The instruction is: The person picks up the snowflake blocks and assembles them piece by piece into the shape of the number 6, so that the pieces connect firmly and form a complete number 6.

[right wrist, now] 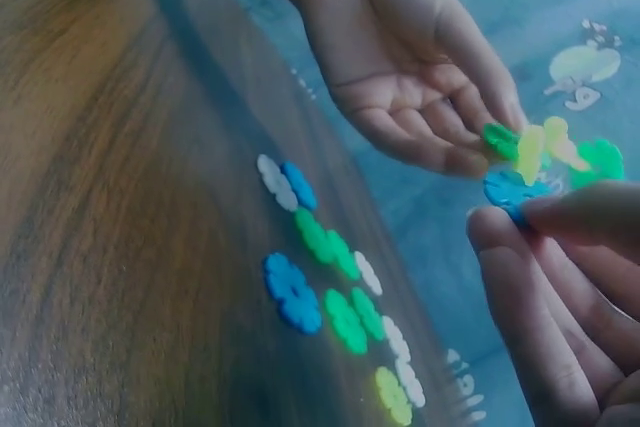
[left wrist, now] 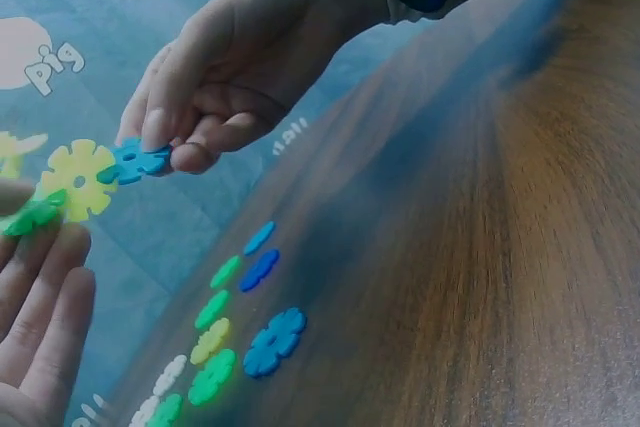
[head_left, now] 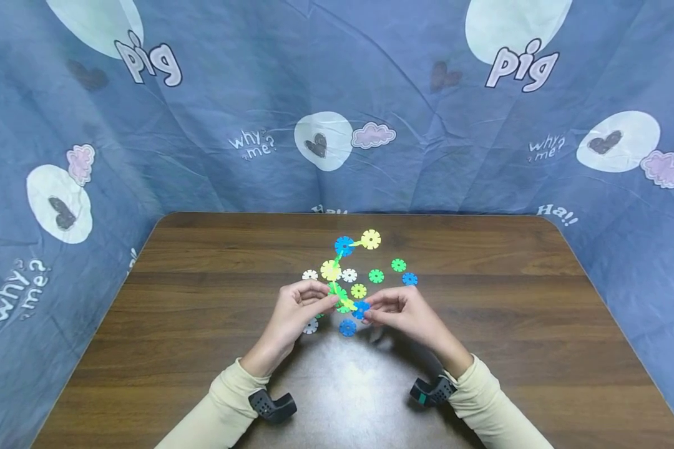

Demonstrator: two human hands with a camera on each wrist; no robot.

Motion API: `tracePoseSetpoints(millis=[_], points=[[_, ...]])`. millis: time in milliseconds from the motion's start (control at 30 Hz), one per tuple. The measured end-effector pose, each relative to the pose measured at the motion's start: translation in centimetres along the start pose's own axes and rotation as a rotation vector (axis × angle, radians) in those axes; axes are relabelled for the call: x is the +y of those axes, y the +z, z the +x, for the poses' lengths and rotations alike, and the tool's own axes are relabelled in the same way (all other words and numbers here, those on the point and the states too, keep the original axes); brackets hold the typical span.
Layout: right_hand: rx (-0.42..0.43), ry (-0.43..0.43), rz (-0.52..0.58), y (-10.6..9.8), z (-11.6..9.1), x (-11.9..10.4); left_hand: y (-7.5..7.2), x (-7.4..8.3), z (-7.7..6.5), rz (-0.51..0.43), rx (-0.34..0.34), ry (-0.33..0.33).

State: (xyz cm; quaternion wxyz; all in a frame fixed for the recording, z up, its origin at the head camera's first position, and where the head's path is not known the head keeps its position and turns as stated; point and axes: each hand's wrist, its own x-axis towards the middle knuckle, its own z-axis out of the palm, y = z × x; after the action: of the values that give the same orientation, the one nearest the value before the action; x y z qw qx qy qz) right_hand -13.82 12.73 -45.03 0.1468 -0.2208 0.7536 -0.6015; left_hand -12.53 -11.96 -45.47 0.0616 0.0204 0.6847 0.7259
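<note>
Wrinkled blue fabric (head_left: 371, 81) — printed with lettering — surrounds a brown wood-grain table (head_left: 213, 280), glare (head_left: 348, 393) whitening its near middle.

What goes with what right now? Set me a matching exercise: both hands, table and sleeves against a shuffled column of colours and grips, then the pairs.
1. left hand
2. right hand
3. table
4. sleeves

A. brown, wood-grained
B. pinches a blue disc
C. cream-coloured
D. pinches a green disc

Pairs: 1-D, 2-B, 3-A, 4-C
</note>
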Motion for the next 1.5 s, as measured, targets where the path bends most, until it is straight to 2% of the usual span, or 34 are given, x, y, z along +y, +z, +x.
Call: tracePoseSetpoints(millis=[167,300,400,567,867,1000,1067,1200,1333,1400,1500], points=[[0.036,0.006,0.034,0.4,0.1,0.1,0.1,-0.2,-0.2,-0.066,-0.038,-0.07],[0.065,0.014,0.083,0.9,0.3,0.1,0.0,-0.4,-0.3,-0.113,-0.067,-0.095],[0.076,0.017,0.129,1.2,0.4,0.0,-0.1,-0.5,-0.3,-0.139,-0.067,-0.104],[0.098,0.001,0.187,2.1,0.8,-0.1,0.2,-0.8,-0.3,-0.121,-0.039,-0.118],[0.139,-0.051,0.113,3.4,1.6,-0.2,0.7,-0.8,-0.4,-0.141,-0.025,-0.105],[0.123,-0.057,-0.003,2.6,1.6,-0.4,0.7,-0.5,-0.3,-0.139,-0.029,-0.094],[0.119,-0.065,-0.095,1.7,1.7,-0.4,0.6,-0.4,-0.2,-0.134,-0.022,-0.087],[0.154,-0.067,-0.368,-0.5,1.9,0.5,0.4,-0.2,-0.1,-0.122,0.0,-0.087],[0.182,0.007,-0.609,-2.1,2.1,1.9,0.2,-0.2,-0.1,-0.111,0.008,-0.098],[0.174,0.052,-0.662,-2.5,2.2,2.4,0.2,-0.2,-0.1,-0.111,0.009,-0.098],[0.166,0.086,-0.677,-2.8,2.3,2.9,0.2,-0.2,-0.1,-0.111,0.01,-0.091]])
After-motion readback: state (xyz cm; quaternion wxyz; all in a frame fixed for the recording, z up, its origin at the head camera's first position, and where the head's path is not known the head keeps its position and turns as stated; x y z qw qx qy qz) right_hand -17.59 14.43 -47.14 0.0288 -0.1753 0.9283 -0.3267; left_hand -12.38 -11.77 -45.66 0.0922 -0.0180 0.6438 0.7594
